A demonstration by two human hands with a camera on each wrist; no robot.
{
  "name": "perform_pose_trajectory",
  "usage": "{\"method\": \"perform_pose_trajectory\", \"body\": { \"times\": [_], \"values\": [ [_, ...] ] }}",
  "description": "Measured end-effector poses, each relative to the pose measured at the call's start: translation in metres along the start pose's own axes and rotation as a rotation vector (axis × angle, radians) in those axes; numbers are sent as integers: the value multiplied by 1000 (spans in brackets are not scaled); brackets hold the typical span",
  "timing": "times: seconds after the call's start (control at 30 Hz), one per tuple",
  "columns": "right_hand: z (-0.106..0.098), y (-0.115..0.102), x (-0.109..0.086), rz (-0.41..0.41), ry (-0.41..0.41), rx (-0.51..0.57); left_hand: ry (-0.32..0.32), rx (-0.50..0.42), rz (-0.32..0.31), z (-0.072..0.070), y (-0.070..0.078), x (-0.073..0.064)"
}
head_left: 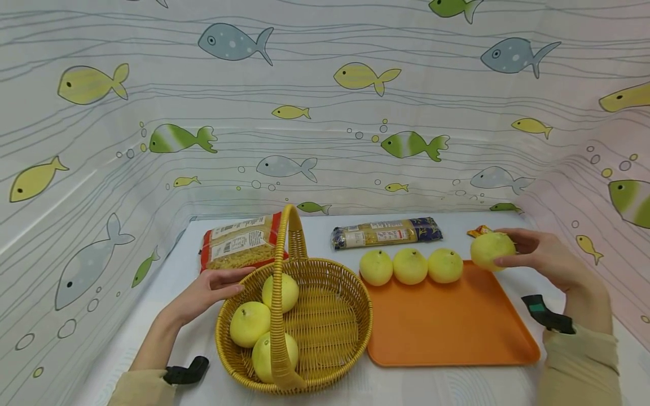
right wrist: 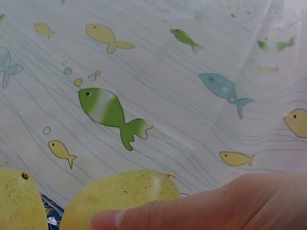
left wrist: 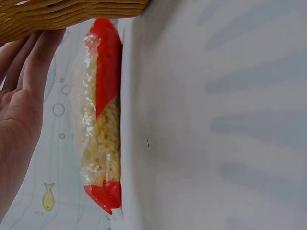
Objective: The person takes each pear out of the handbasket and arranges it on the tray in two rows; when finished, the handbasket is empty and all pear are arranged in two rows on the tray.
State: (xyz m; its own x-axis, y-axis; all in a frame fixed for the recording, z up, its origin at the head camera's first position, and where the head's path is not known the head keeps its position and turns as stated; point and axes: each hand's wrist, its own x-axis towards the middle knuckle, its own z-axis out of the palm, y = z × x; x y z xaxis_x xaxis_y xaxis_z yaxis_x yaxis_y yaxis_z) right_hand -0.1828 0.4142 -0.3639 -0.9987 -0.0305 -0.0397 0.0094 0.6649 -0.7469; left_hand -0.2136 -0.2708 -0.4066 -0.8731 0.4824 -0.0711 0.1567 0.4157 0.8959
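Nearest on the bench stands the wicker basket with three yellow fruits in its left half; the left hand is at its rim, fingers loosely extended, its grip holding nothing. Beside it lies the orange tray, a row of three fruits along its far edge. At its far right corner the right hand has thumb and fingers round another fruit; whether that is lifted, I cannot tell. Being round, it could roll if released early: best to cup its sides, move it clear of its neighbour and let go only once it sits steady. Beyond lie a red-ended pasta bag and a spaghetti packet.
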Motion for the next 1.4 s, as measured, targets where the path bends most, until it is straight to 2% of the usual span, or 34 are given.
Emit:
{"method": "perform_pose_trajectory", "body": {
  "times": [0.27,0.53,0.77,1.17,1.4],
  "values": [
    [10,12,8,38,-53,-25,-7,-6,8,0,0,1],
    [19,23,14,0,-87,-53,1,-4,-11,1,1,1],
    [23,30,19,-13,-97,-31,-9,-10,10,1,2,1],
    [24,32,19,-45,-162,6,2,10,2,0,2,1],
    [28,33,23,-43,-157,-3,8,25,11,0,1,0]
  ]
}}
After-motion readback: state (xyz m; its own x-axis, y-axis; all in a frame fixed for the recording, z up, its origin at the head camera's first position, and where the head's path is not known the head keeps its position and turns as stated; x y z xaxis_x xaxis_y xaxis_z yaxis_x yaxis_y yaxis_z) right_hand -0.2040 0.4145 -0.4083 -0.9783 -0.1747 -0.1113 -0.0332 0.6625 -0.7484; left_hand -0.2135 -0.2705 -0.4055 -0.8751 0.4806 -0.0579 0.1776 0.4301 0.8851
